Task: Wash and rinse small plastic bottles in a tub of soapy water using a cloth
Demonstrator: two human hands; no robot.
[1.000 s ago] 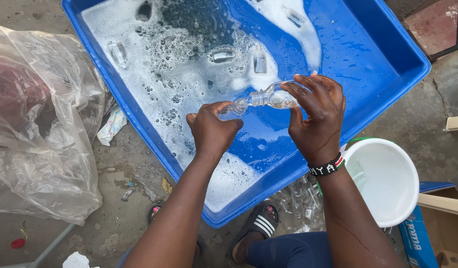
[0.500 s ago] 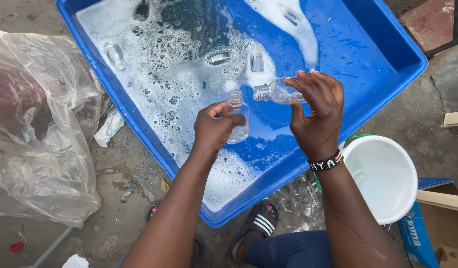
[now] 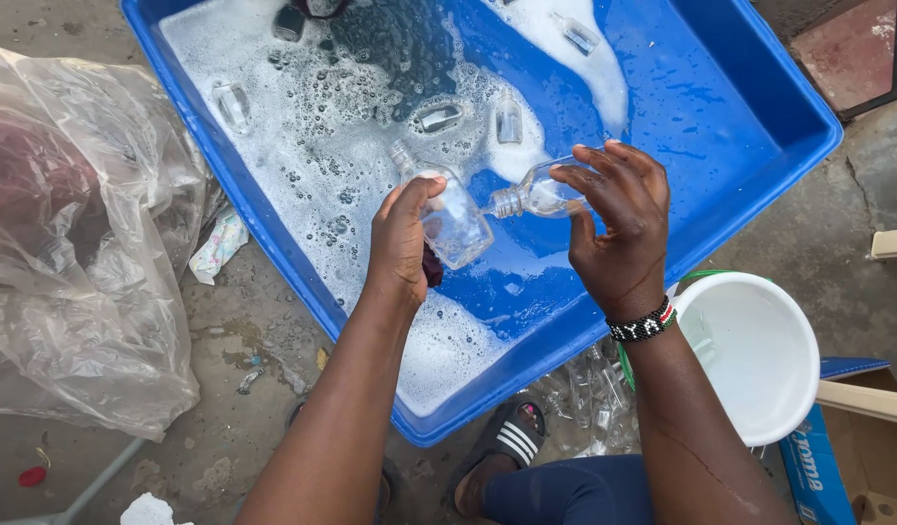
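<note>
While left hand [image 3: 402,238] grips upright-tilted bottle [image 3: 448,216], right-hand bottle [image 3: 541,192] lies sideways, neck leftward.

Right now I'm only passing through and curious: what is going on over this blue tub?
A person crouches over a blue tub of soapy water. The left hand holds a small clear glass bottle neck-up above the suds, and the right hand holds a second bottle on its side, its mouth pointing toward the first. More little bottles lie in the foam. A white bucket stands to the right of the tub, and a crumpled plastic bag lies to its left.
</note>
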